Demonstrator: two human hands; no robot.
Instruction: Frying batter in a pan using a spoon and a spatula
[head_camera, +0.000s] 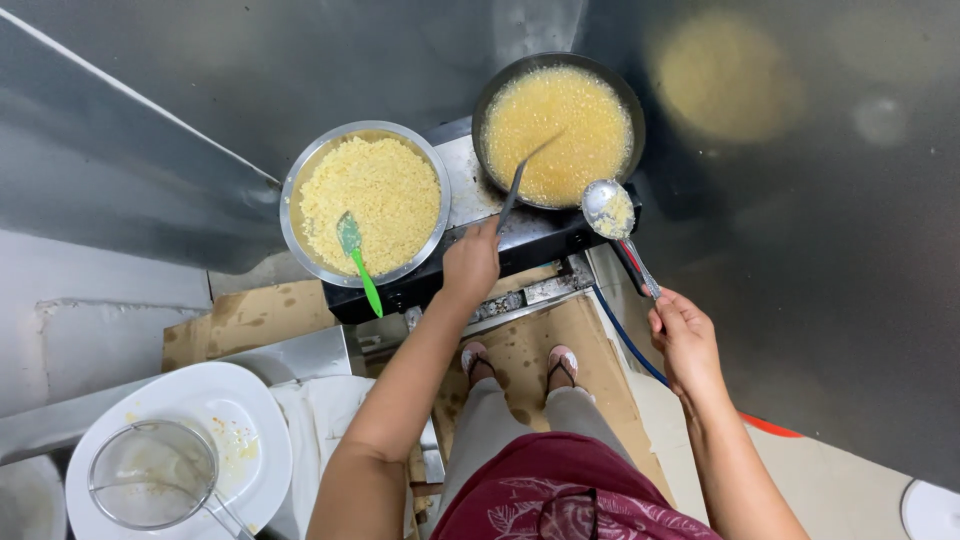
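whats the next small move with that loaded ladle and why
Probably tip the ladle, held by the right hand, over the silver bowl of drained bits: its bowl is full and lifted clear of the frying pan, while the left hand keeps a utensil in the oil.

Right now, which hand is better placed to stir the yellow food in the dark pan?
The left hand. Its tool already reaches into the dark pan. The right hand holds a ladle at the pan's rim.
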